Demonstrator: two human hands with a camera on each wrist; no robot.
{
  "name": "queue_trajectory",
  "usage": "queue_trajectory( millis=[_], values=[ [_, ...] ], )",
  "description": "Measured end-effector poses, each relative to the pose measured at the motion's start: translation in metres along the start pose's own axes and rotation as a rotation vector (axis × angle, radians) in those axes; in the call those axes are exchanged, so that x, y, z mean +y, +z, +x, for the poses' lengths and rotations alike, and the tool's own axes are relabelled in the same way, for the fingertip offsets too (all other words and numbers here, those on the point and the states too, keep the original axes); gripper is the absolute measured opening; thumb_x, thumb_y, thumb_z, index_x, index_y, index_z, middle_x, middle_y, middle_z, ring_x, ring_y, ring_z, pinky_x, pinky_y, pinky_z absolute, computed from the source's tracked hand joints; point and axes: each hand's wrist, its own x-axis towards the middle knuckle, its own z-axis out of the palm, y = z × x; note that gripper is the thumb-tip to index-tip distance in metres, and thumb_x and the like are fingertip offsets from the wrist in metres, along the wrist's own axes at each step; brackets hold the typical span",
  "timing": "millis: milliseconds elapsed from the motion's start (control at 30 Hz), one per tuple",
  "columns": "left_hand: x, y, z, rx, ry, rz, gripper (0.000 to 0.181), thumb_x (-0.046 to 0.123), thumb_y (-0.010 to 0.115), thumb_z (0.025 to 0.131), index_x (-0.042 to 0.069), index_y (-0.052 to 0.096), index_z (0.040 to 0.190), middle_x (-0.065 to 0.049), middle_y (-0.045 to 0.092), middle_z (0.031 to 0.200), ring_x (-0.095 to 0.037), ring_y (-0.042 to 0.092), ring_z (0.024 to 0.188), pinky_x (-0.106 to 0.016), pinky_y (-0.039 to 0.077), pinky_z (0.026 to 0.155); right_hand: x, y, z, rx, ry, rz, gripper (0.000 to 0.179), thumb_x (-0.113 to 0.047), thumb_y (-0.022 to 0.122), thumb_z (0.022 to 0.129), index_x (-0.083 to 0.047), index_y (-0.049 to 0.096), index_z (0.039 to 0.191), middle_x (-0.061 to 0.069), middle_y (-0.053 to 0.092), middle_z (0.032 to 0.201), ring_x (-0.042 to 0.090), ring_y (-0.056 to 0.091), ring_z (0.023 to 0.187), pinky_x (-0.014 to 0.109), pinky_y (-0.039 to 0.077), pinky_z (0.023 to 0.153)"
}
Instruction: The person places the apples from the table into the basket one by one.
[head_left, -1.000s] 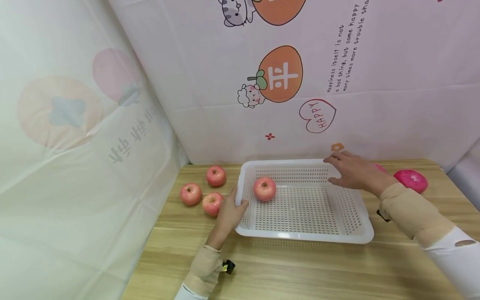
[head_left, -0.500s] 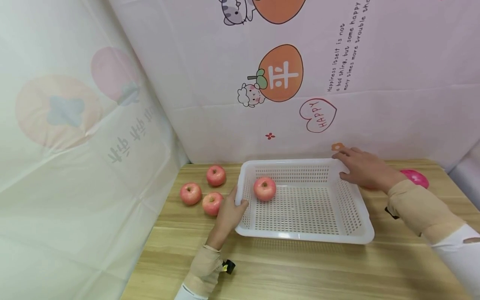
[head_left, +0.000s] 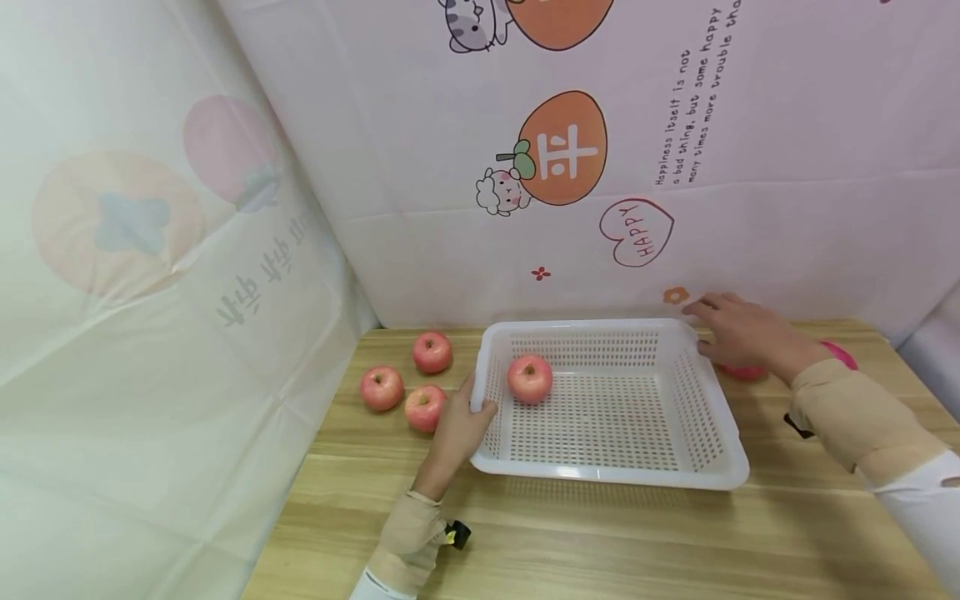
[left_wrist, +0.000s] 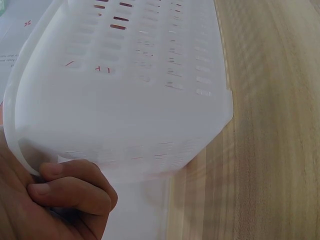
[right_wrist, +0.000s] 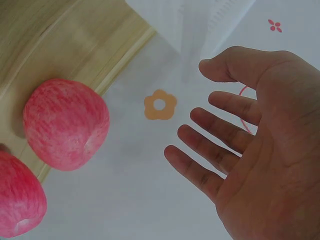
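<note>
A white perforated plastic basket [head_left: 600, 473] stands on the wooden table with one red apple [head_left: 529, 379] inside, near its left end. My left hand [head_left: 459, 429] grips the left rim, thumb inside; in the left wrist view the curled fingers [left_wrist: 75, 192] are under the lip. At the back right corner my right hand [head_left: 750, 333] hovers with fingers spread and nothing in them. Below and beside it are two pink-red streaked fruits, the nearer one [right_wrist: 65, 124] and another [right_wrist: 20, 195], largely covered by the right hand and forearm in the head view.
Left of the basket sit three apples: one at the back [head_left: 432, 352], one outermost [head_left: 381, 388] and one [head_left: 425, 407] right beside my left hand. A printed cloth [head_left: 435, 267] hangs along the table's back edge, and another pale cloth [head_left: 150, 400] borders the left side.
My right hand has moved right, off the basket's back right rim and over the pink-red fruits. The left hand, the basket and the apples stay where they were.
</note>
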Motion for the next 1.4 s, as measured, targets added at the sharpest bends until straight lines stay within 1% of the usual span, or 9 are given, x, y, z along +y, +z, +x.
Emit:
queue_trajectory(
  millis=[100, 267, 400, 567, 700, 1000, 1167, 1400],
  values=[
    [0.0, 0.0, 0.0, -0.003, 0.002, -0.003, 0.067, 0.015, 0.063, 0.097, 0.004, 0.044, 0.161, -0.022, 0.074, 0.125, -0.024, 0.074, 0.094, -0.044, 0.064, 0.08, 0.004, -0.001, -0.002, -0.003, 0.012, 0.014, 0.06, -0.021, 0.077, 0.091, 0.004, 0.059, 0.143, 0.032, 0.053, 0.147, 0.054, 0.046, 0.137, 0.074, 0.04, 0.11],
    [0.0, 0.0, 0.0, -0.007, -0.005, -0.001, 0.068, 0.015, 0.063, 0.098, 0.003, 0.042, 0.162, -0.022, 0.074, 0.126, -0.025, 0.074, 0.095, -0.045, 0.064, 0.082, 0.014, 0.0, -0.005, 0.006, 0.022, 0.03, 0.061, -0.025, 0.078, 0.091, 0.004, 0.06, 0.141, 0.033, 0.054, 0.145, 0.054, 0.047, 0.135, 0.075, 0.042, 0.107],
    [-0.001, 0.001, 0.001, -0.005, -0.006, 0.004, 0.068, 0.014, 0.064, 0.098, 0.002, 0.042, 0.161, -0.022, 0.074, 0.126, -0.024, 0.074, 0.095, -0.045, 0.064, 0.082, 0.023, 0.004, -0.006, -0.016, 0.051, 0.034, 0.064, -0.028, 0.079, 0.091, 0.003, 0.059, 0.142, 0.032, 0.053, 0.146, 0.055, 0.047, 0.135, 0.077, 0.043, 0.104],
    [0.0, 0.0, 0.0, -0.006, 0.002, -0.006, 0.066, 0.014, 0.063, 0.098, 0.006, 0.045, 0.161, -0.02, 0.076, 0.122, -0.023, 0.075, 0.089, -0.041, 0.064, 0.075, 0.031, 0.007, -0.008, -0.035, 0.058, 0.038, 0.061, -0.022, 0.075, 0.089, 0.004, 0.059, 0.142, 0.034, 0.053, 0.145, 0.056, 0.048, 0.132, 0.077, 0.044, 0.103],
    [-0.001, 0.0, 0.0, -0.008, 0.006, -0.009, 0.066, 0.013, 0.063, 0.097, 0.007, 0.046, 0.16, -0.02, 0.076, 0.12, -0.022, 0.074, 0.087, -0.04, 0.063, 0.072, 0.037, 0.011, -0.009, -0.043, 0.067, 0.044, 0.061, -0.021, 0.074, 0.089, 0.005, 0.059, 0.141, 0.036, 0.052, 0.146, 0.058, 0.047, 0.132, 0.079, 0.04, 0.105],
    [-0.001, 0.0, 0.001, -0.005, 0.003, -0.002, 0.065, 0.014, 0.064, 0.099, 0.007, 0.045, 0.161, -0.02, 0.075, 0.123, -0.022, 0.074, 0.09, -0.041, 0.063, 0.077, 0.047, 0.017, -0.01, -0.08, 0.112, 0.091, 0.066, -0.028, 0.075, 0.091, 0.006, 0.055, 0.143, 0.039, 0.047, 0.148, 0.061, 0.042, 0.133, 0.084, 0.035, 0.105],
    [-0.002, 0.0, 0.001, -0.004, 0.0, -0.002, 0.066, 0.014, 0.063, 0.1, 0.007, 0.043, 0.162, -0.021, 0.075, 0.123, -0.022, 0.074, 0.088, -0.041, 0.063, 0.076, 0.05, 0.019, -0.011, -0.087, 0.111, 0.082, 0.068, -0.03, 0.077, 0.089, 0.006, 0.055, 0.142, 0.039, 0.048, 0.145, 0.061, 0.044, 0.129, 0.083, 0.038, 0.104],
    [-0.002, 0.001, 0.001, -0.004, -0.001, -0.006, 0.066, 0.014, 0.064, 0.099, 0.007, 0.044, 0.162, -0.021, 0.075, 0.123, -0.024, 0.074, 0.09, -0.044, 0.064, 0.077, 0.055, 0.025, -0.014, -0.094, 0.114, 0.086, 0.069, -0.03, 0.079, 0.089, 0.009, 0.055, 0.14, 0.041, 0.047, 0.143, 0.062, 0.044, 0.127, 0.081, 0.041, 0.102]
  ],
)
